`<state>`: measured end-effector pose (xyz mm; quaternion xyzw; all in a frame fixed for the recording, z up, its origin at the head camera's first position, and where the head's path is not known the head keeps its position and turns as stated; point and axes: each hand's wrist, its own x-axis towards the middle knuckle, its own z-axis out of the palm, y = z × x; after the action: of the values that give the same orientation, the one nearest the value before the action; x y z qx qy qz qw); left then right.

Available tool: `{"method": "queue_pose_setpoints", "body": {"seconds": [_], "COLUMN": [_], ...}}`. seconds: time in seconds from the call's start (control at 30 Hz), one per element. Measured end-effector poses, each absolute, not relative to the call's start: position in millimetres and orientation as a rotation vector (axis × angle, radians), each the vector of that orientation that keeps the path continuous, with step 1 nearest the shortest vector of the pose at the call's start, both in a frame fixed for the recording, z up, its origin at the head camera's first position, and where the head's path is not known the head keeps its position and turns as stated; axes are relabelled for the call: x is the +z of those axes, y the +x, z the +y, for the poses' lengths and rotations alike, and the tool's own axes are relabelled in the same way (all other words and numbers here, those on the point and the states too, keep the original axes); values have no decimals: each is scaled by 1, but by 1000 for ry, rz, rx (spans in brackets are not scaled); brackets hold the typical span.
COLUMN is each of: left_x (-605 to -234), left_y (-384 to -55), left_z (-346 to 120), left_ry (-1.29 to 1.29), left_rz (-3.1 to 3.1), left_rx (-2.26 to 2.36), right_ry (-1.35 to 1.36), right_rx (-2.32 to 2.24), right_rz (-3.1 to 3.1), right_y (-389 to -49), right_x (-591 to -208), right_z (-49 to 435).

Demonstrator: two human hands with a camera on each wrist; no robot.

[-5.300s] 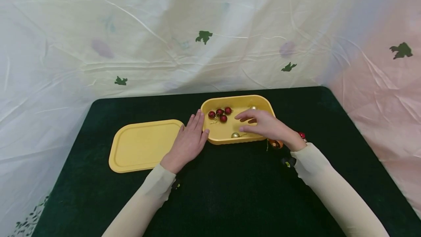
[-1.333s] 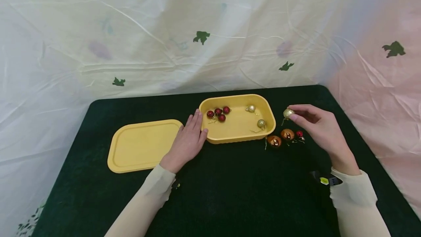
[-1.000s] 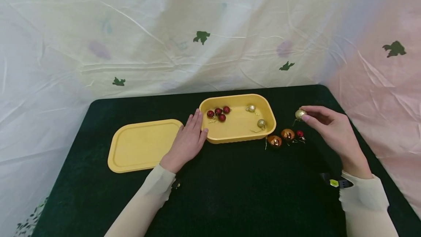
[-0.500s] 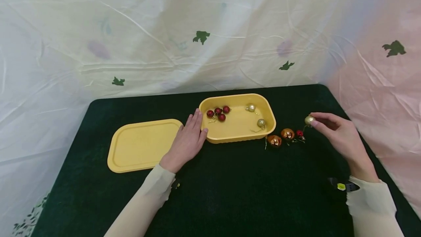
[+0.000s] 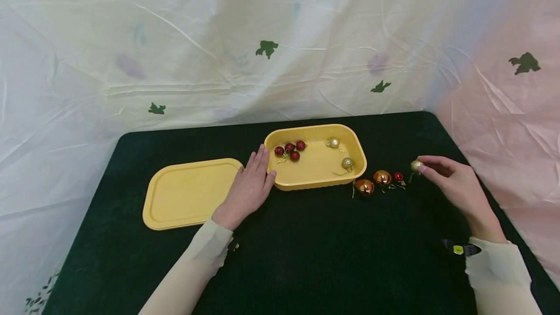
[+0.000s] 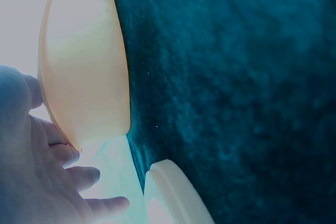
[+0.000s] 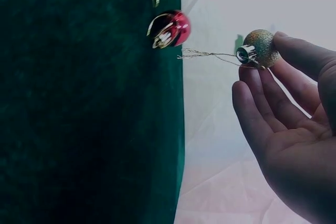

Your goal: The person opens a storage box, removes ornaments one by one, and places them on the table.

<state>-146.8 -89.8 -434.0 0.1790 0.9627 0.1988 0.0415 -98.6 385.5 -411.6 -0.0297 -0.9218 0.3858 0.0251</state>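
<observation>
A gold glitter Christmas bauble (image 7: 262,47) with a thin gold string is pinched between the thumb and fingertips of my right hand (image 5: 457,186), right of the box. My left hand (image 5: 247,188) lies with straight fingers against the left end of the yellow box (image 5: 315,187); the left wrist view shows its fingertips at the box's rim. Inside the box, several dark red baubles (image 5: 295,156) cluster at the left. A pale gold bauble (image 5: 334,143) and a gold glitter bauble (image 5: 347,163) lie toward its right end.
Two shiny copper baubles (image 5: 382,178) and a small red bauble (image 5: 398,176) lie in a row on the dark green cloth, right of the box. The yellow lid (image 5: 188,193) rests flat on the left, partly under my left forearm. A pale curtain hangs behind.
My right hand has come out of the box and travelled right with a gold glitter bauble, most recently lowering past the small red bauble. My left hand stays at the box.
</observation>
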Motion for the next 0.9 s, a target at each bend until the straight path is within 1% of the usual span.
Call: {"method": "queue_pose_setpoints", "body": {"seconds": [0.3, 0.9], "left_x": [-434, -434], "left_y": [-147, -146], "left_z": [-90, -90], "left_ry": [542, 542], "left_rz": [2945, 2938], "left_rx": [610, 611], "right_ry": [-116, -15], "right_rx": [1166, 1041], "right_rz": [-2902, -3012], "right_y": [-105, -118], "right_x": [-420, -436], "right_z": [391, 397]}}
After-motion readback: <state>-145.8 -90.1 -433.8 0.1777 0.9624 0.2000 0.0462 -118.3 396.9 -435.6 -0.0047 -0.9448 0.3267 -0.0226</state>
